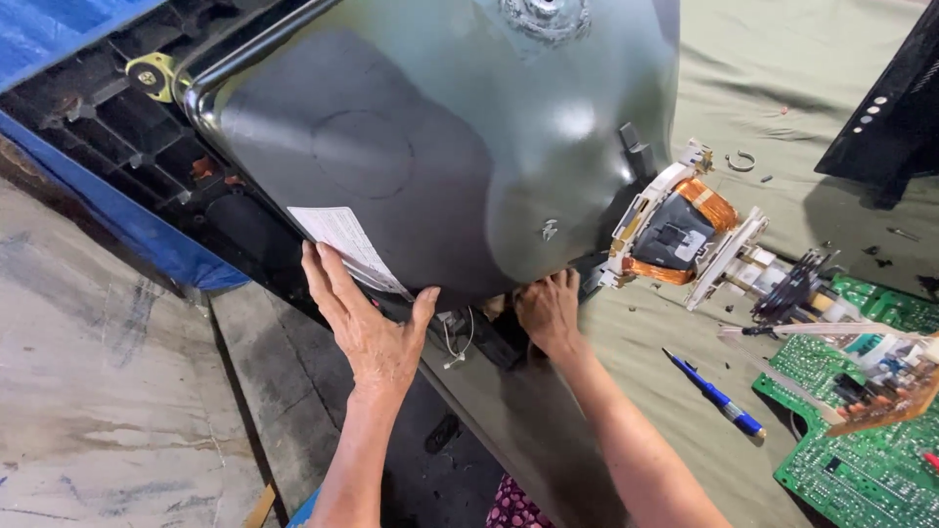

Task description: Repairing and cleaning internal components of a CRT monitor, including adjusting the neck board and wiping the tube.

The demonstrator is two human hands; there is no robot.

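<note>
Tube (pixel 430 147) — a big grey picture tube, its funnel back turned up toward the camera — lies tilted across a dark frame (pixel 108 108) at the upper left, its neck reaching right over an olive cloth (pixel 782 88). The left hand (pixel 364 323) lies flat on the tube's lower edge, fingers spread, the fingertips touching a white label (pixel 347 244) stuck there and the thumb hooked against the rim. The right hand (pixel 548 308) is tucked under the same edge just to the right, fingers curled up behind the glass; whether they close on anything cannot be told. A thin white wire (pixel 458 342) dangles between the two hands. On the neck sits a yoke (pixel 680 230) of copper windings in a white holder. Beyond it, near the right edge, a green board (pixel 851 469) lies on the cloth, and a blue pen (pixel 714 394) lies just beside the board — well clear of both hands.
</note>
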